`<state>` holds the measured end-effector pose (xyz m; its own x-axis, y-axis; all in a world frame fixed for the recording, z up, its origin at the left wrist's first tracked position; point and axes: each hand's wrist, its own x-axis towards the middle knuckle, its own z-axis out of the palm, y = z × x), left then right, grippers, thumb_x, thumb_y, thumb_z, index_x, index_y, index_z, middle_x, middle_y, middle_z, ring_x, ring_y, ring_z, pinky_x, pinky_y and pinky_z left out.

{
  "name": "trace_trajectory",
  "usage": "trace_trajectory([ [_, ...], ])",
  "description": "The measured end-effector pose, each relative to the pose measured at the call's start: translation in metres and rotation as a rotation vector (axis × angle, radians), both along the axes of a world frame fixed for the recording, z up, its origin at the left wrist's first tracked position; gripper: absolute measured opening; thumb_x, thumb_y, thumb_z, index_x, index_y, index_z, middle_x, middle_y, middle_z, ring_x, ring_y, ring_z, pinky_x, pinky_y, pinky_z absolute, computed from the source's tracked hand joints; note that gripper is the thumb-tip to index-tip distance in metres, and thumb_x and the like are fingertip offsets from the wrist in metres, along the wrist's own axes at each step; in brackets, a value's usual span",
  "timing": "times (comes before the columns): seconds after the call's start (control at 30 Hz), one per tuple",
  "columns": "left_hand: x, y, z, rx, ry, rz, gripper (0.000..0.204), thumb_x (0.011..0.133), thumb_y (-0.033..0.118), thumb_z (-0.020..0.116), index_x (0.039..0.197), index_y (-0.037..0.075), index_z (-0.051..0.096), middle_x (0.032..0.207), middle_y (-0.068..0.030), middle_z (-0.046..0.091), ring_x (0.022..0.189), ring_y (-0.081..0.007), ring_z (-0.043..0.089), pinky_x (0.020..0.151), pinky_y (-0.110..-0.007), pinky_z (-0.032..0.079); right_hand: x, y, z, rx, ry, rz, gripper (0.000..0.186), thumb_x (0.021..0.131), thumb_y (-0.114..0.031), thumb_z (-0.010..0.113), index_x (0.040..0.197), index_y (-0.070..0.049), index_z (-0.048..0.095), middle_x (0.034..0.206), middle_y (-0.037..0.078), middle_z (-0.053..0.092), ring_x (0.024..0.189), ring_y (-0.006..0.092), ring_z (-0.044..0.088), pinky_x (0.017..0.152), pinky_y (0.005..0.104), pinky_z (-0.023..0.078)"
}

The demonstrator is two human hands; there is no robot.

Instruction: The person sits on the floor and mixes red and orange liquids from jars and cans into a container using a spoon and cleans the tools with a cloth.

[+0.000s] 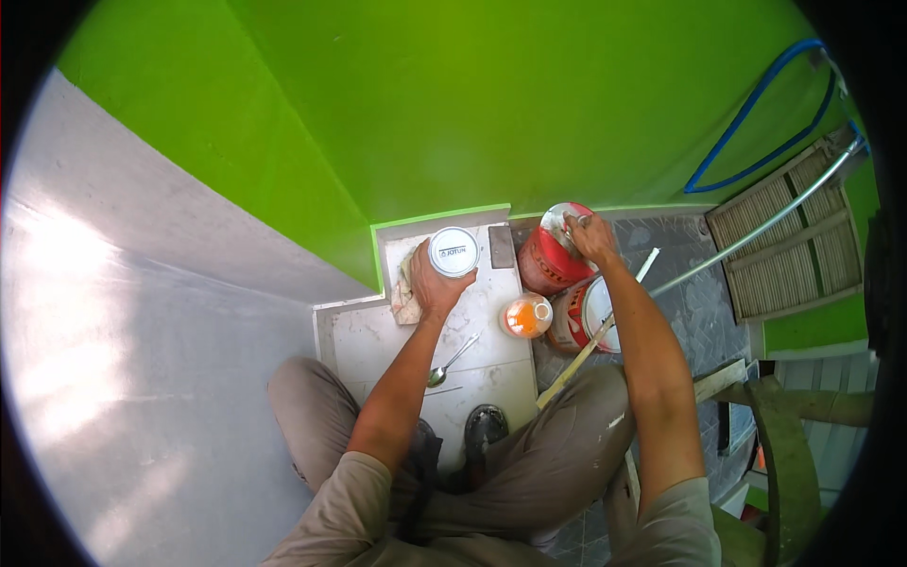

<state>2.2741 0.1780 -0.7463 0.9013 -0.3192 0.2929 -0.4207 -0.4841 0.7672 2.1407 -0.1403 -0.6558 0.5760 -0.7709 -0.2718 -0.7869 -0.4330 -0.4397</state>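
Observation:
My left hand (pixel 437 282) is wrapped round a tin with a white lid (pixel 453 248), held above the pale tiled ledge (pixel 378 352). To the right, my right hand (pixel 591 238) is closed at the top of a red can (pixel 551 265); what its fingers grip there is too small to make out. Close by stands a clear container of orange liquid (pixel 525 317). A second red and white can (pixel 570 321) sits behind my right forearm, partly hidden. On the ledge between my arms lies a metal spoon (pixel 455 361).
A crumpled cloth (pixel 404 304) lies beside my left hand. Across the second can leans a long stick (pixel 576 364). Green walls (pixel 453 104) rise ahead. At right are a slatted wooden panel (pixel 789 241), a blue hose (pixel 756 94), a metal pole (pixel 756 236) and a wooden frame (pixel 782 454).

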Motion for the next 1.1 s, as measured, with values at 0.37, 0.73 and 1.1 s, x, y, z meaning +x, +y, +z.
trace_trajectory([
  [0.37, 0.039, 0.013, 0.0, 0.071, 0.009, 0.184, 0.103, 0.059, 0.039, 0.096, 0.144, 0.001, 0.051, 0.139, -0.0185, 0.058, 0.132, -0.0393, 0.053, 0.112, -0.052, 0.045, 0.0, 0.008, 0.011, -0.009, 0.01, 0.015, 0.075, 0.095, -0.063, 0.062, 0.125, 0.005, 0.069, 0.132, 0.033, 0.066, 0.128, 0.046, 0.062, 0.109, 0.0505, 0.048],
  [0.73, -0.053, 0.029, 0.027, -0.106, -0.214, -0.346, 0.132, 0.064, 0.049, 0.094, 0.164, -0.003, 0.026, 0.162, -0.0262, 0.04, 0.147, -0.0439, 0.041, 0.121, -0.052, 0.032, -0.001, 0.013, 0.013, -0.122, -0.015, -0.025, 0.071, 0.096, -0.059, 0.064, 0.121, 0.007, 0.071, 0.128, 0.034, 0.068, 0.124, 0.0455, 0.065, 0.107, 0.0503, 0.05],
  [1.1, -0.142, -0.03, -0.023, 0.058, 0.219, -0.465, 0.106, 0.062, 0.039, 0.098, 0.149, 0.01, 0.044, 0.133, -0.0164, 0.064, 0.122, -0.0369, 0.064, 0.1, -0.051, 0.054, 0.001, 0.008, 0.007, -0.102, 0.042, 0.122, 0.066, 0.094, -0.059, 0.068, 0.119, 0.002, 0.072, 0.125, 0.03, 0.071, 0.122, 0.0449, 0.065, 0.106, 0.0497, 0.05],
])
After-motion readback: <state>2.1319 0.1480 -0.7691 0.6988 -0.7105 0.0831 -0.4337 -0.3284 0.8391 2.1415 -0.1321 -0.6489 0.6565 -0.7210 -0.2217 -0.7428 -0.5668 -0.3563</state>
